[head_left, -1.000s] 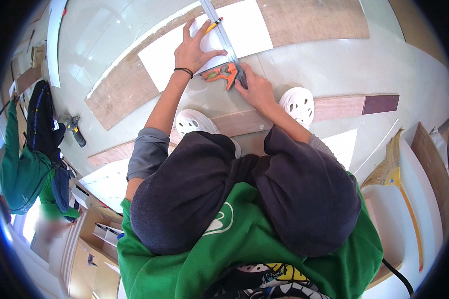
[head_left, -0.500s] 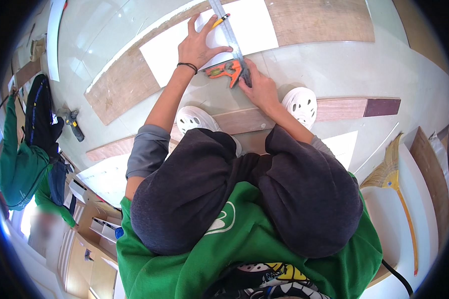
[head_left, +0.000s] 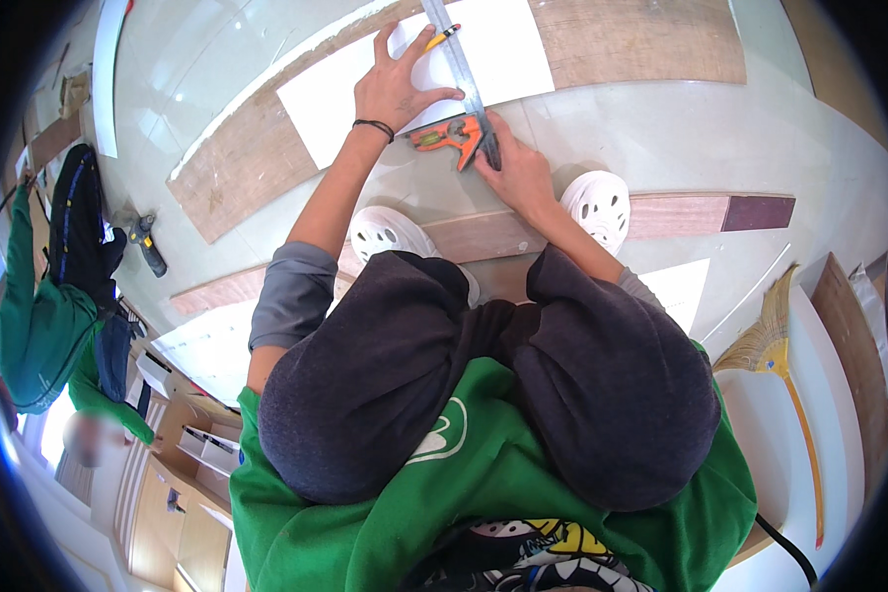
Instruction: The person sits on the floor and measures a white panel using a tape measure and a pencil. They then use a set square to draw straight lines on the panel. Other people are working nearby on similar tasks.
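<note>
A combination square (head_left: 454, 138) with an orange head and a steel blade lies across a white sheet (head_left: 331, 113) on a brown wooden board (head_left: 641, 44). My right hand (head_left: 518, 173) grips the near end of the square, where the head meets the blade. Spread over the sheet, my left hand (head_left: 393, 91) has its fingers apart, its thumb tip against the blade's left edge. A yellow pencil (head_left: 439, 40) slants by its fingertips and reaches over the blade; whether the fingers pinch it cannot be seen.
A narrow wooden strip (head_left: 661, 215) runs across the floor by my white clogs (head_left: 600, 212). To the right is a broom (head_left: 770, 331). On the left lies a power drill (head_left: 148, 247), near people in green tops (head_left: 44, 335). Another white sheet (head_left: 207, 345) lies at lower left.
The view has shifted very slightly. Both hands keep the same places on the sheet and the combination square. At far left, a person's head and arm have moved a little.
</note>
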